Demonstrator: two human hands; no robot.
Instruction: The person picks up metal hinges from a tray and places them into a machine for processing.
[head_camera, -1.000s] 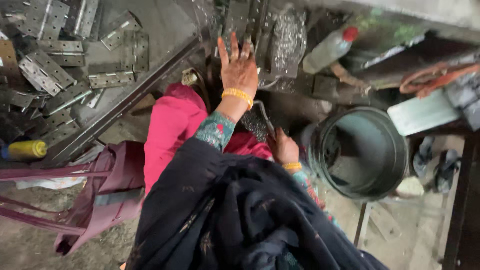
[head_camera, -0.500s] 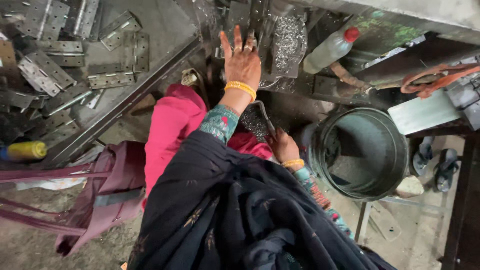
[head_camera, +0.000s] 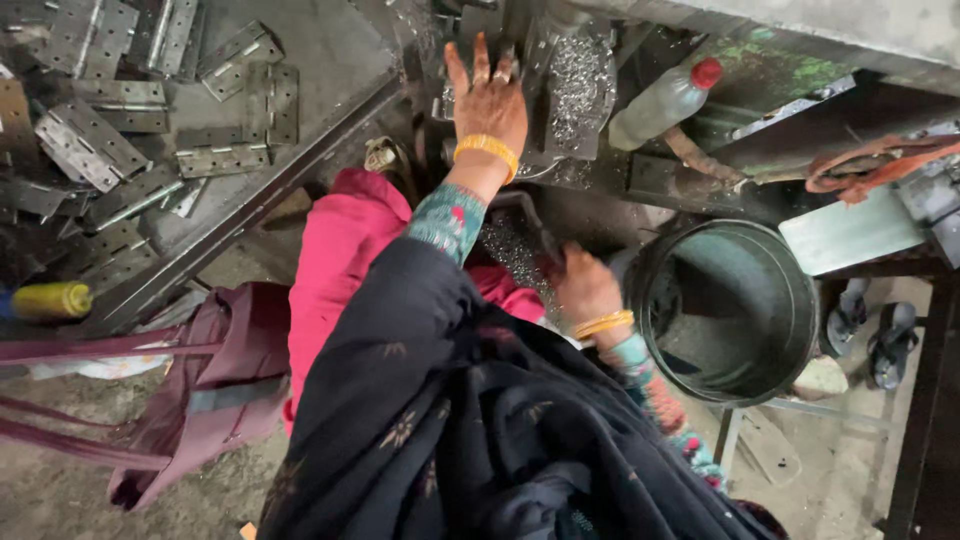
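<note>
Gritty metal workshop, dark steel bench (head_camera: 300, 180) running diagonally over a dirt floor. Far left, a yellow-handled tool (head_camera: 50, 298) lying at the bench edge, and a heap of steel hinges (head_camera: 90, 150) sitting on the benchtop. Maroon bag (head_camera: 200, 400) leaning below.

Centre: left hand (head_camera: 490, 100) is now reaching further up than a second ago, fingers spread and pressing flat on the machine part (head_camera: 575, 90) that is coated in metal shavings. The reach has moved from bench edge onto the machine, so the hand looks to be working at the swarf there.

Right hand (head_camera: 585, 290) is staying low, fingers curled around a dark scoop (head_camera: 515, 245) loaded with shavings, held just beside the grey bucket (head_camera: 725, 310).

Further right, a plastic bottle with a red cap (head_camera: 665, 100) lying on the ledge; sandals (head_camera: 870, 330) on the floor.
</note>
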